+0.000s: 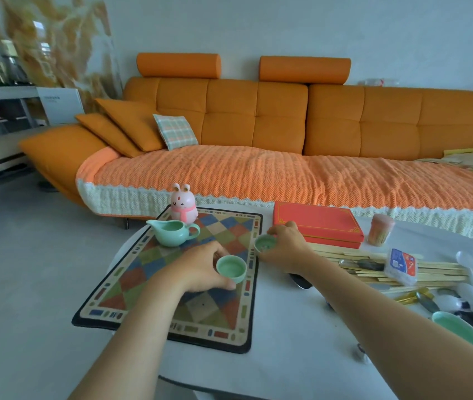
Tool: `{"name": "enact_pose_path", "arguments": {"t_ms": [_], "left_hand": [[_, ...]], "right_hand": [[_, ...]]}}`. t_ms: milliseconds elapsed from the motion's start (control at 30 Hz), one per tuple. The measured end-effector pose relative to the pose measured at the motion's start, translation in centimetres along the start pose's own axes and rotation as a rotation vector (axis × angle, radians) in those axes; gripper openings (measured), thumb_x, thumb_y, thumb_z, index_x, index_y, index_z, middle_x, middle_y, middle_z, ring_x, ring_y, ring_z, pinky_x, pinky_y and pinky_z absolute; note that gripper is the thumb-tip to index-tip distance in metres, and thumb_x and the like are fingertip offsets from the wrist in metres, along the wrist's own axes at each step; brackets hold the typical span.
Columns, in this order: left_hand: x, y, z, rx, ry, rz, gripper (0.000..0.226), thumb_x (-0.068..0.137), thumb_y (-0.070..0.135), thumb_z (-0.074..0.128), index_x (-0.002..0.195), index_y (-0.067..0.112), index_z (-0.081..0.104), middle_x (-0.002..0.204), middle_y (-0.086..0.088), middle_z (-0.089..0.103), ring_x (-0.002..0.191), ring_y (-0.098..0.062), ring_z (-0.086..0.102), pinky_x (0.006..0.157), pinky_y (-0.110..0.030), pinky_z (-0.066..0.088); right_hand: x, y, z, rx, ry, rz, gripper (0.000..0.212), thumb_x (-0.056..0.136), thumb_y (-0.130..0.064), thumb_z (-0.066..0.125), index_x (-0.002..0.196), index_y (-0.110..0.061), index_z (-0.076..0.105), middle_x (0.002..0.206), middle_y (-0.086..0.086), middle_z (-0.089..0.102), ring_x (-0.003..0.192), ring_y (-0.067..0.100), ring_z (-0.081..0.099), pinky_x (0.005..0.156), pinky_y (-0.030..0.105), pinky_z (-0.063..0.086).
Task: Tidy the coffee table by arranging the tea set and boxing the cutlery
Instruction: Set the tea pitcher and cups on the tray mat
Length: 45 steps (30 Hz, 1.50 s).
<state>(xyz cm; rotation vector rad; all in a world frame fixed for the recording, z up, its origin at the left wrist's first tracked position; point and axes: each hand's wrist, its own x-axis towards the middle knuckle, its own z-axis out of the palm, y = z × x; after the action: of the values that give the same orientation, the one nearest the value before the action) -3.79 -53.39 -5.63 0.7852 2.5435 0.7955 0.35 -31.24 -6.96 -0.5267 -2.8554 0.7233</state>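
- Over the right part of the patterned mat (131, 284), our left hand (200, 267) curls round a small green teacup (231, 268), thumb on its near side.
- At the mat's right edge, our right hand (285, 243) pinches a second green cup (265, 244) by the rim — its mouth tipped toward us.
- Behind, a green pitcher (171, 232) and a pink rabbit figure (183, 202) stand on the mat.
- Farther right on the white table (287, 342), a red box (319, 223) lies closed — chopsticks (443, 268) and spoons (466, 294) are scattered just beside it.

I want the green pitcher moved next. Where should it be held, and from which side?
Probably by its loop handle, coming from the right: the pitcher stands upright on the mat, handle facing right, spout pointing left.
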Motion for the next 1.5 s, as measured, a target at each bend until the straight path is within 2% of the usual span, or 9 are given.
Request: {"name": "enact_pose_path", "arguments": {"t_ms": [233,467,567,700,800,967,1133,1300,1500], "left_hand": [[0.1,-1.8,-1.2,0.07,-0.031,-0.081,0.055,0.064,0.047,0.086,0.107,0.036,0.053,0.108,0.017,0.061,0.097,-0.007,0.059,0.091,-0.037,0.051],[0.0,-2.4,-2.2,0.066,-0.103,-0.074,0.073,0.061,0.048,0.086,0.123,0.038,0.048,0.117,0.017,0.057,0.106,-0.009,0.058,0.094,-0.037,0.05],[0.4,-2.4,-3.2,-0.041,-0.029,-0.078,0.053,0.078,0.041,0.067,0.127,0.038,0.047,0.115,0.019,0.055,0.106,-0.007,0.055,0.095,-0.033,0.047],[1.3,-2.5,-3.6,-0.02,0.213,0.014,0.038,0.093,0.017,0.051,0.127,0.032,0.053,0.115,0.016,0.057,0.102,-0.007,0.055,0.088,-0.028,0.046],[2.2,-2.3,-3.1,0.086,0.31,0.096,0.038,0.095,0.013,0.053,0.131,0.026,0.054,0.125,0.008,0.054,0.114,-0.013,0.054,0.092,-0.028,0.043],[3.1,-1.6,-2.8,0.139,0.243,0.121,0.049,0.095,0.016,0.06,0.141,0.028,0.047,0.14,0.005,0.046,0.127,-0.018,0.048,0.099,-0.03,0.037],[4.8,-1.7,-1.6,0.215,0.154,0.184,0.045,0.083,0.037,0.069,0.125,0.042,0.055,0.123,0.01,0.056,0.117,-0.016,0.052,0.1,-0.037,0.043],[7.5,-1.8,-0.7,0.365,0.221,0.149,0.053,0.085,0.054,0.061,0.134,0.035,0.051,0.137,0.002,0.051,0.12,-0.024,0.052,0.099,-0.041,0.042],[10.4,-2.3,-1.1,0.411,0.341,0.142,0.043,0.086,0.048,0.06,0.122,0.025,0.055,0.117,-0.001,0.061,0.107,-0.025,0.057,0.087,-0.04,0.046]], "right_hand": [[1.4,-3.8,1.6,0.062,-0.001,-0.134,0.072,0.071,-0.052,0.078,0.13,-0.02,0.052,0.122,0.001,0.049,0.102,0.015,0.051,0.083,0.026,0.042],[2.2,-5.3,4.4,0.143,-0.049,-0.196,0.068,0.078,-0.045,0.076,0.136,-0.021,0.05,0.124,-0.002,0.06,0.108,0.017,0.057,0.09,0.031,0.048],[2.4,-5.2,4.2,0.162,-0.062,-0.188,0.073,0.079,-0.04,0.075,0.141,-0.02,0.043,0.131,-0.001,0.054,0.115,0.018,0.055,0.095,0.032,0.048],[1.1,-5.4,3.0,0.179,0.06,-0.246,0.025,0.084,-0.035,0.064,0.104,-0.021,0.056,0.103,-0.005,0.055,0.089,0.017,0.057,0.07,0.025,0.042],[-1.5,-5.9,2.3,0.175,-0.039,-0.351,0.027,0.083,-0.048,0.063,0.084,-0.023,0.052,0.081,-0.006,0.056,0.068,0.014,0.055,0.058,0.028,0.043],[-4.5,-6.2,2.0,0.028,-0.216,-0.408,0.05,0.067,-0.058,0.074,0.094,-0.028,0.044,0.082,-0.006,0.057,0.067,0.012,0.055,0.057,0.029,0.046],[-3.8,-5.0,2.0,0.04,-0.204,-0.404,0.043,0.072,-0.042,0.074,0.096,-0.025,0.042,0.083,-0.005,0.057,0.066,0.012,0.056,0.054,0.028,0.045],[-1.6,-2.9,1.2,0.035,-0.146,-0.332,0.042,0.068,-0.041,0.071,0.093,-0.032,0.038,0.092,-0.014,0.05,0.074,0.004,0.051,0.057,0.024,0.041],[3.0,-1.7,1.7,0.033,-0.077,-0.209,0.044,0.074,-0.042,0.069,0.106,-0.025,0.043,0.105,-0.004,0.051,0.085,0.012,0.054,0.065,0.026,0.043]]}}
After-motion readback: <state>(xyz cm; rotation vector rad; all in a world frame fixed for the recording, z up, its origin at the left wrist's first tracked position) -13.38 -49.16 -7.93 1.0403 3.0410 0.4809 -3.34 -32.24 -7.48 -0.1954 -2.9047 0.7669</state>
